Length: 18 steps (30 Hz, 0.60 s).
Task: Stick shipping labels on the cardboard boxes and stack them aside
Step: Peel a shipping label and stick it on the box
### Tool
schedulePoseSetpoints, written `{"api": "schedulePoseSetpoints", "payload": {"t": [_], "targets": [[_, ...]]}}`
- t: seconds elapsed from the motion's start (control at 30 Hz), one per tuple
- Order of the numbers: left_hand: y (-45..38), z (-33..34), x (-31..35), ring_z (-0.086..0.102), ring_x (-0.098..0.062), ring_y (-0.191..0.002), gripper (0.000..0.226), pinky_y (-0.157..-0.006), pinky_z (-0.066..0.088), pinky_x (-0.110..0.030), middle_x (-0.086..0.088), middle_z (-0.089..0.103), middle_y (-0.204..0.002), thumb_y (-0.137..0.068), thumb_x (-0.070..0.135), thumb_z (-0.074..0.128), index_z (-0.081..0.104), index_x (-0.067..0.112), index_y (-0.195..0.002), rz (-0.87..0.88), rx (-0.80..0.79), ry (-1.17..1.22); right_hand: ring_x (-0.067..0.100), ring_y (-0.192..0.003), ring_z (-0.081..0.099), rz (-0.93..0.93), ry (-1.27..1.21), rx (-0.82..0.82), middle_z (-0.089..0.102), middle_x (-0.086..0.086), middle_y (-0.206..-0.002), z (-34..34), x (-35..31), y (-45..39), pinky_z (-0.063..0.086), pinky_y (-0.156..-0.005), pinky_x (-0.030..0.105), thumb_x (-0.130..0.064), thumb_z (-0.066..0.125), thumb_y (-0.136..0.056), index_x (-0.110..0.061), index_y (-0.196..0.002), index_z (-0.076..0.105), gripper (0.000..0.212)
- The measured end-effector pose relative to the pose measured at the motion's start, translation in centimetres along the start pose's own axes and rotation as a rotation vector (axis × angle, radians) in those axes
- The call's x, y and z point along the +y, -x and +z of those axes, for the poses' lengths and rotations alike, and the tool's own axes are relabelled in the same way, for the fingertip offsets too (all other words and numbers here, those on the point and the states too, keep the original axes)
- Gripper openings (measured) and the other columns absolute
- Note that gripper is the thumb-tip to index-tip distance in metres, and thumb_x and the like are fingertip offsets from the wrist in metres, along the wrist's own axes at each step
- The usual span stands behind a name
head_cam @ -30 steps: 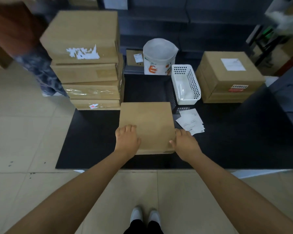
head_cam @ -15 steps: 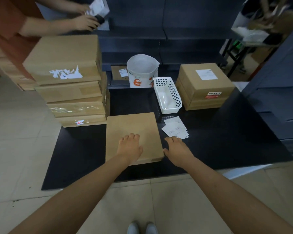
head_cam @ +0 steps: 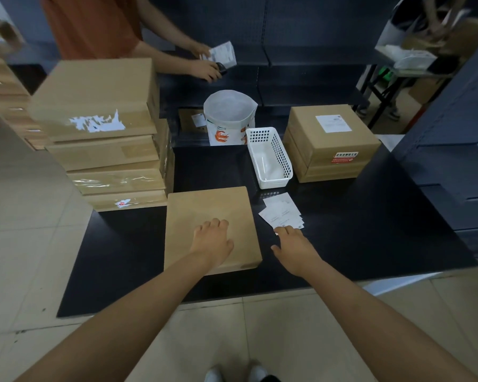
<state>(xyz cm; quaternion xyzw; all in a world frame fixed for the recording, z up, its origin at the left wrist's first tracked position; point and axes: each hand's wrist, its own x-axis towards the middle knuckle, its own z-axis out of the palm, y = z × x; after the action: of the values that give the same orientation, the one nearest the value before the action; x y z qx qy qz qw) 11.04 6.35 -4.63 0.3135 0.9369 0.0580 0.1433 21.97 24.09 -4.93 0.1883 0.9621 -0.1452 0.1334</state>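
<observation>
While left hand (head_cam: 213, 242) lies flat on near box (head_cam: 209, 216), fingers loose, reach right hand (head_cam: 294, 245), open and empty, to labels (head_cam: 282, 212) just right. Take only one.

Four stacked boxes (head_cam: 102, 139) at left, one flat box (head_cam: 204, 205) at centre, one labelled box (head_cam: 329, 142) at upper right. One white basket (head_cam: 269, 158). One label pile (head_cam: 282, 213).
</observation>
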Motion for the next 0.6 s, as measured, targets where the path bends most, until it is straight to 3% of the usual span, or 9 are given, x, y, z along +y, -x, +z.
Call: {"api": "schedulePoseSetpoints", "payload": {"t": [0.3, 0.43, 0.6], "targets": [[-5.2, 1.1, 5.4, 0.045, -0.025, -0.120, 0.044, -0.100, 0.033, -0.036, -0.006, 0.047, -0.133, -0.094, 0.032, 0.044, 0.041, 0.017, -0.135, -0.105, -0.054, -0.034, 0.025, -0.125, 0.040, 0.039, -0.027, -0.034, 0.043, 0.010, -0.138, -0.3, 7.8, -3.8, 0.039, -0.100, 0.033, -0.031, 0.046, -0.099, -0.010, -0.137, 0.039, 0.044], [-8.7, 1.6, 8.7, 0.044, -0.027, -0.121, 0.043, -0.101, 0.032, -0.037, -0.006, 0.046, -0.135, -0.096, 0.034, 0.045, 0.042, 0.016, -0.134, -0.183, -0.081, -0.043, 0.025, -0.124, 0.040, -0.006, -0.020, -0.085, 0.042, 0.010, -0.138, -0.1, 11.0, -6.6, 0.040, -0.102, 0.034, -0.033, 0.046, -0.099, -0.009, -0.138, 0.039, 0.046], [-11.3, 2.5, 10.9, 0.042, -0.024, -0.125, 0.046, -0.104, 0.029, -0.035, -0.004, 0.045, -0.138, -0.096, 0.036, 0.044, 0.039, 0.019, -0.138, -0.152, -0.007, -0.041, 0.025, -0.131, 0.034, -0.113, 0.016, -0.054, 0.035, 0.008, -0.146, 0.3, 12.4, -10.5, 0.032, -0.108, 0.036, -0.040, 0.052, -0.095, -0.012, -0.143, 0.035, 0.058]]}}
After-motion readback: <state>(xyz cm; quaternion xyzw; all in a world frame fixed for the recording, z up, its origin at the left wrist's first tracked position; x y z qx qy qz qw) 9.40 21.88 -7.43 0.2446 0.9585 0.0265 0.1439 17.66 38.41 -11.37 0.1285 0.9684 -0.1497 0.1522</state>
